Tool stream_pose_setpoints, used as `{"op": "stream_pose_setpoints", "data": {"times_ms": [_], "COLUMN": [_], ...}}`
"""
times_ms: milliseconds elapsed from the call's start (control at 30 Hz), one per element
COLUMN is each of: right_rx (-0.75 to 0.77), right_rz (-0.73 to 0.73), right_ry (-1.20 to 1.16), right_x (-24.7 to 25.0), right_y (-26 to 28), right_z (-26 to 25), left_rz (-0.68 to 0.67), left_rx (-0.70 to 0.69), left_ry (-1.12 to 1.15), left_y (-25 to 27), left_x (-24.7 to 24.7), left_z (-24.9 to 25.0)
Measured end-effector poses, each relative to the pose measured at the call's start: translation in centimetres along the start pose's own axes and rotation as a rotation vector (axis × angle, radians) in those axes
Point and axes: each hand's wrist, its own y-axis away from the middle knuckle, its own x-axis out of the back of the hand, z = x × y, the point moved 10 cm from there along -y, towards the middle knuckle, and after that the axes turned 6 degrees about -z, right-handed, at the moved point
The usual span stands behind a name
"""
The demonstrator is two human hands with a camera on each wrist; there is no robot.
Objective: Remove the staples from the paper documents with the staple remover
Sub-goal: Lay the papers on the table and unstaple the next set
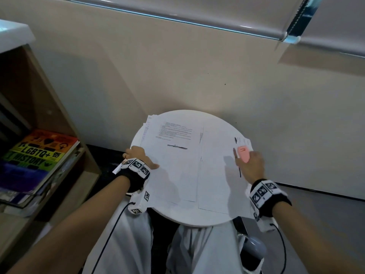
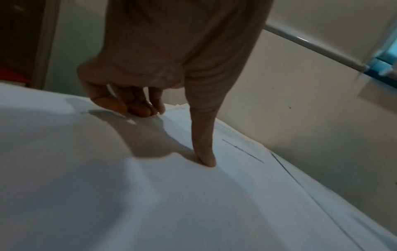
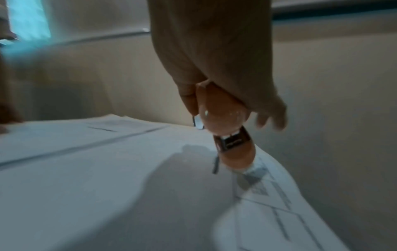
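From the head view, a pink plastic staple remover is gripped in the right hand over white printed paper documents on the round white table. The left hand is pressed on the left stack's edge.

In the left wrist view, the thumb is laid straight on the sheets, the fingers curled at their edge.

In the right wrist view, the remover's metal tip is seen touching the documents' far corner.
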Motion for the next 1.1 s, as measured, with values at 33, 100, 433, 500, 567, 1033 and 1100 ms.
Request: {"op": "stream_pose_setpoints", "data": {"times_ms": [33, 100, 433, 500, 567, 1033, 1100], "right_rx": [0.017, -0.035, -0.029, -0.033, -0.032, -0.062, -0.058], "right_rz": [-0.099, -0.331, -0.388, -0.395, -0.401, -0.396, -0.397], "right_ry": [-0.100, -0.217, -0.157, -0.150, -0.146, 0.032, 0.051], "right_x": [-1.2, -4.3, -6.1, -6.3, -6.7, -7.0, -7.2], "right_y": [1.3, 3.6, 5.7, 5.6, 5.7, 5.7, 5.6], "right_z": [-0.5, -0.3, 0.5, 0.5, 0.5, -0.4, -0.2], "left_rz": [0.001, 0.012, 0.179, 0.210, 0.269, 0.447, 0.397], "left_rx": [0.002, 0.043, -0.087, -0.149, -0.187, -0.477, -0.476], "left_ry": [0.010, 0.136, 0.374, 0.393, 0.475, 0.853, 0.783], "left_y": [-0.2, -0.5, -1.0, -0.9, -0.8, 2.7, 2.3], "left_x": [0.1, 0.4, 1.4, 1.6, 2.0, 4.3, 3.7], "left_z": [0.1, -0.3, 0.4, 0.5, -0.5, -5.4, -4.9]}}
